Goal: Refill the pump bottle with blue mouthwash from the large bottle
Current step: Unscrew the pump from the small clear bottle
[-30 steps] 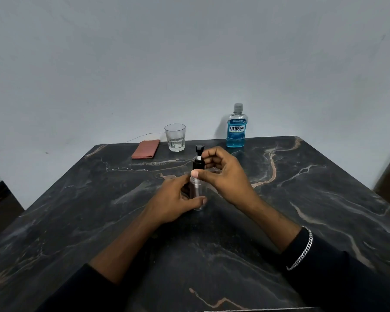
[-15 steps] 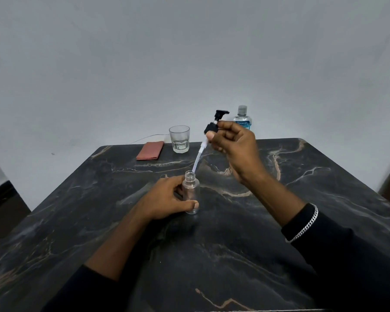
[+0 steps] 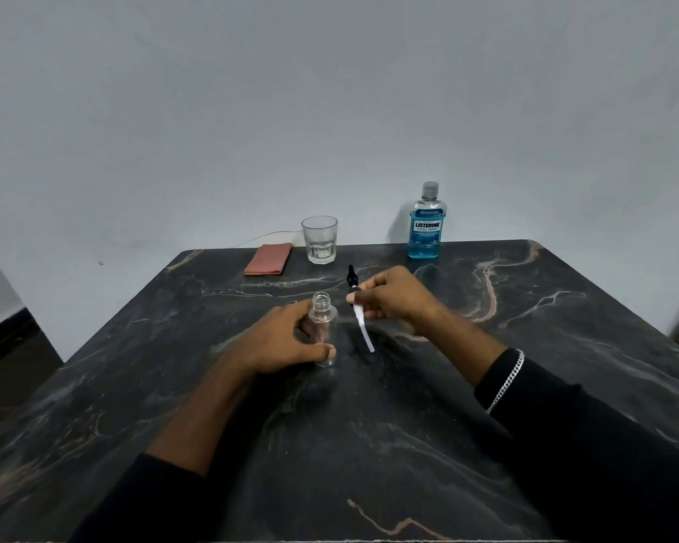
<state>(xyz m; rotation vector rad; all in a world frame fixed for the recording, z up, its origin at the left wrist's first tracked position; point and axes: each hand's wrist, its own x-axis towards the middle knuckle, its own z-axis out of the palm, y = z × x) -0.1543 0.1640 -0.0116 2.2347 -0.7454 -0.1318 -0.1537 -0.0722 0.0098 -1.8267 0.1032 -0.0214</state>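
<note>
The left hand [image 3: 287, 339] curls round the empty, open-necked pump bottle [image 3: 323, 327], thumb across its base, standing it upright on the tabletop [image 3: 369, 444]. That grip should be firm, since so light a bottle would likely tip. Just right of it, the pump [image 3: 358, 316] slants its white dip tube downward, pinched at the collar by the right hand [image 3: 392, 297]. The step now seems to be laying the pump flat beside that hand, clear of the bottle's mouth. That would free the right hand for the large bottle [image 3: 427, 225] of blue mouthwash, capped, well beyond it.
</note>
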